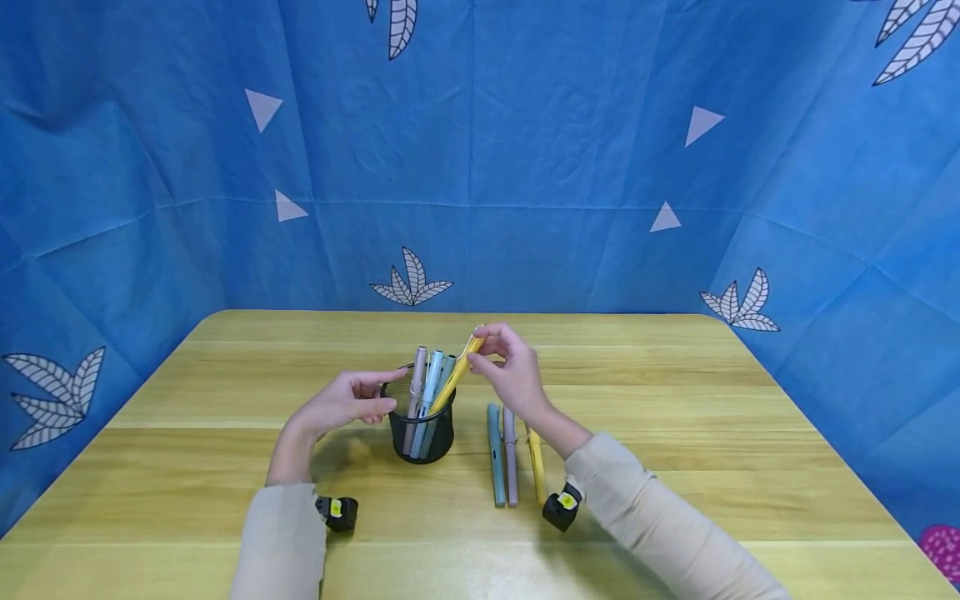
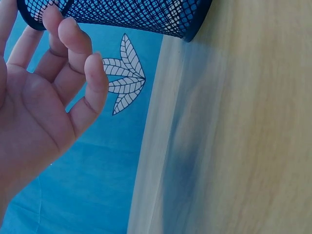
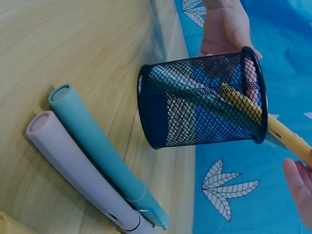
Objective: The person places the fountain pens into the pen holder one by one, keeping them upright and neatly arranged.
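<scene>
My left hand [image 1: 341, 404] holds the rim of a black mesh pen holder [image 1: 442, 442], thumb on the near side and index finger on the far side. In the left wrist view its other fingers [image 2: 78, 44] bend loosely below the holder's rim. With thumb and fingertips, my right hand [image 1: 513, 371] pinches the upper end of a yellow pen [image 1: 453, 375]. This pen slants to the right, its lower end inside the holder. A purple pen [image 1: 417, 379], a light blue pen [image 1: 432, 379] and a grey-teal pen [image 1: 447, 367] stand in it too.
Right of the holder, a teal pen [image 1: 496, 458], a light purple pen [image 1: 511, 458] and another yellow pen [image 1: 537, 467] lie side by side on the wooden table [image 1: 675, 400]. The right forearm passes close to them. A blue patterned cloth [image 1: 525, 150] hangs behind and at the sides.
</scene>
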`<state>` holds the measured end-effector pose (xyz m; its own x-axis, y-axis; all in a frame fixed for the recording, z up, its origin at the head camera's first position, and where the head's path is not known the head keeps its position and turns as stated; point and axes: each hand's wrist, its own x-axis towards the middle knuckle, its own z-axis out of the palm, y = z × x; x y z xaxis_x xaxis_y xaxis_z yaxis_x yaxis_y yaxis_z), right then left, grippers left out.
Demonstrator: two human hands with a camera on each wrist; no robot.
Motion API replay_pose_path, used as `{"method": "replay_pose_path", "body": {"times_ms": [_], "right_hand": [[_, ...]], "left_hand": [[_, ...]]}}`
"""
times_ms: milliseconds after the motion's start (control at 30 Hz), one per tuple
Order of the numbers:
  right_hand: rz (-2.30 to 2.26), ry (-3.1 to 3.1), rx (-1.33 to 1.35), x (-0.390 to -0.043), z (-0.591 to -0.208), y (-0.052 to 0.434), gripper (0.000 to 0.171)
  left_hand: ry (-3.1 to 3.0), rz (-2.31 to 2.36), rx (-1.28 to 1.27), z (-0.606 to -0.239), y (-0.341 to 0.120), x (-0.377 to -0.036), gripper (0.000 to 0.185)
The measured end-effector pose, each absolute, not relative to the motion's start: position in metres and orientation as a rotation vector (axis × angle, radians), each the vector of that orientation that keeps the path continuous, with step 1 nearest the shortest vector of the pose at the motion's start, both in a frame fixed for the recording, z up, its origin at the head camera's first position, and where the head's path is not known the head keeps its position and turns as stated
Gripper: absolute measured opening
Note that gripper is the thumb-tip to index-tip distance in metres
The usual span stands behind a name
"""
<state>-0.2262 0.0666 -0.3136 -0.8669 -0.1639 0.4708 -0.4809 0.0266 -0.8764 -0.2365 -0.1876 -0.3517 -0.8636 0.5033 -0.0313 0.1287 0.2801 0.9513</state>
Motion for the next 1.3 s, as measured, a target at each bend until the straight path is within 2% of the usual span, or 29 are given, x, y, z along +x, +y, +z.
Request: {"method": "replay_pose_path", "body": {"times_ms": [567,833,1300], "right_hand": [[1.783,-2.317,0.816,-0.215,-0.307,0.066,0.024],[1.739,-2.331,0.868,-0.212,-0.309,0.067,0.019],[1.812,-2.290,0.848,-0.215,-0.314,0.067,0.025]], "left_hand": [[2.252,1.596,0.556,-0.351,-0.187,-0.236,0.050],[2.242,1.600,0.560,-0.352,-0.187,-0.236,0.049],[2.241,1.597,0.536,-0.353,-0.187,-0.236,0.051]]}}
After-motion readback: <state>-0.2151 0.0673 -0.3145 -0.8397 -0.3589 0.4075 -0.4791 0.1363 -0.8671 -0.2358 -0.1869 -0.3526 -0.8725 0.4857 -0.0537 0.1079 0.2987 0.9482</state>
